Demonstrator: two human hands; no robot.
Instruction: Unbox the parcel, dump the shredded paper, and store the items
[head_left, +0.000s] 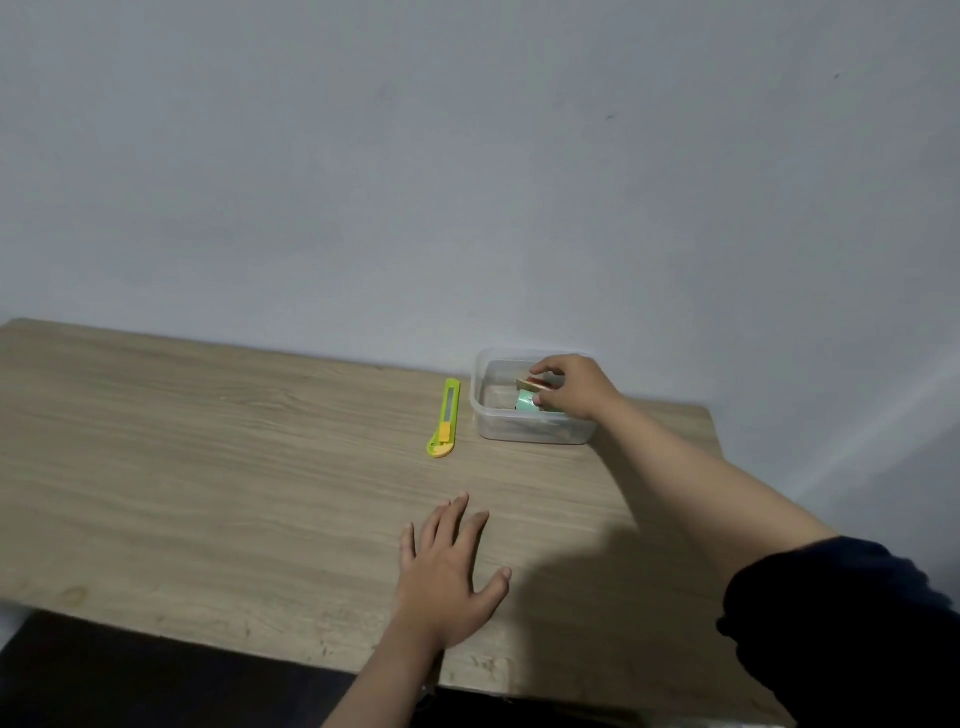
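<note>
A clear plastic container stands at the back right of the wooden table, close to the wall. My right hand reaches into it from the right, fingers pinched on a small block with a red side. Just below that lies a pale green item inside the container. My left hand rests flat on the table near the front edge, fingers spread, holding nothing. No parcel or shredded paper is in view.
A green and yellow utility knife lies on the table just left of the container. A plain grey wall runs behind the table. The table's right edge passes under my right forearm.
</note>
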